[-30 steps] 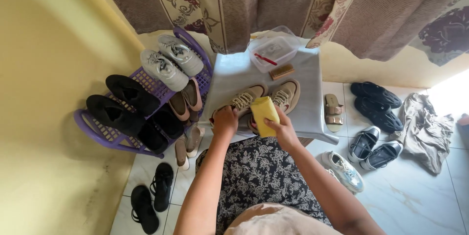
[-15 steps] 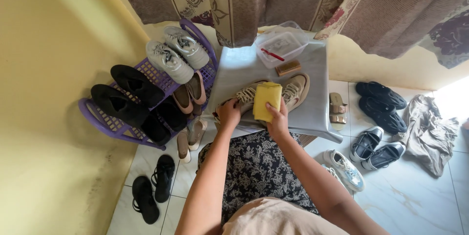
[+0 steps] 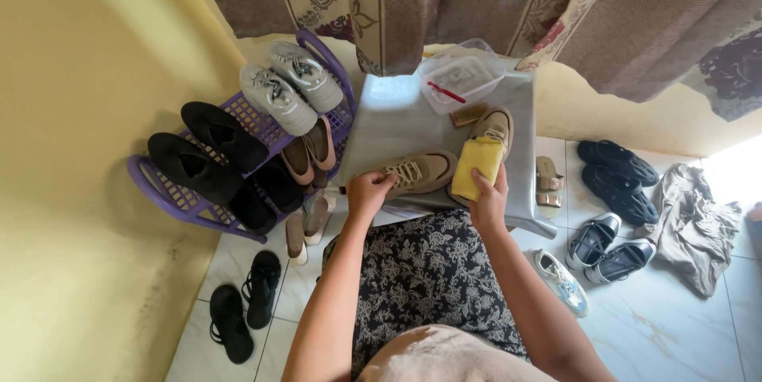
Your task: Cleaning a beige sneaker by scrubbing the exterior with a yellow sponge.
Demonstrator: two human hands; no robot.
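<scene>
Seen from the head camera, everything groups around the small grey table (image 3: 397,124), whose smooth top reflects light and whose near edge is hidden by the person's patterned lap.

Part of the tan sneaker (image 3: 419,171) lying on the table's near side is covered by the left hand (image 3: 369,191), whose fingers curl closed over the heel end; the laces and toe stay clear. The right hand (image 3: 488,203) is clamped on a soft yellow cloth (image 3: 476,167), thumb and fingers pinching its lower edge. The cloth stands up and hides the lower half of the second tan sneaker (image 3: 494,124), which lies further back on the table, to the right of the first. The two hands are apart, one on each side of the first sneaker.

At the table's far edge sits a clear plastic container (image 3: 460,80), lidded, with a red stick-like item (image 3: 447,92) inside; what else it holds is too faint to tell. Just in front of it lies a small brown block (image 3: 468,114).

Left of the table, a purple lattice shoe rack (image 3: 171,195) holds grey sneakers (image 3: 290,88) on top, black shoes (image 3: 198,148) and beige flats (image 3: 311,152) below; its lower tier is in shadow. Right of the table, on pale tiles, lie black clogs (image 3: 615,171) and a crumpled beige garment (image 3: 694,219).
</scene>
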